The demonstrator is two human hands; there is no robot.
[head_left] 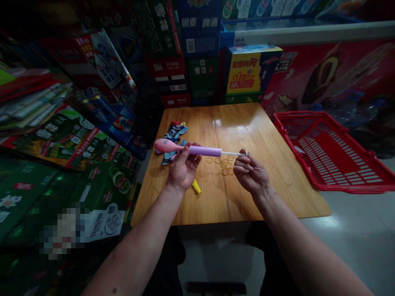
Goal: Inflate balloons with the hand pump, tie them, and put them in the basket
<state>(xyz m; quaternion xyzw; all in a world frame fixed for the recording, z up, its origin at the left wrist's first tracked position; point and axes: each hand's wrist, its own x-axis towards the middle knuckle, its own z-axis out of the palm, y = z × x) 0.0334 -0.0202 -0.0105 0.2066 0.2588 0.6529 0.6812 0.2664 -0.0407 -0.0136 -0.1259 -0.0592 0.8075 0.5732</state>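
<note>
A purple balloon pump is held level above the wooden table. My left hand is closed around its left end, where the neck of a small, partly inflated pink balloon fits on. At the other end, my right hand grips the end of the pump's drawn-out white rod. Several uninflated balloons lie in a pile behind my left hand. Several yellowish rubber bands are scattered below the pump. A small yellow piece, its kind unclear, lies near my left wrist.
To the right of the table is a red plastic basket. Stacked drink cartons and a yellow box stand behind it. Green beer cartons crowd the left side. Clear plastic bottles sit behind the basket.
</note>
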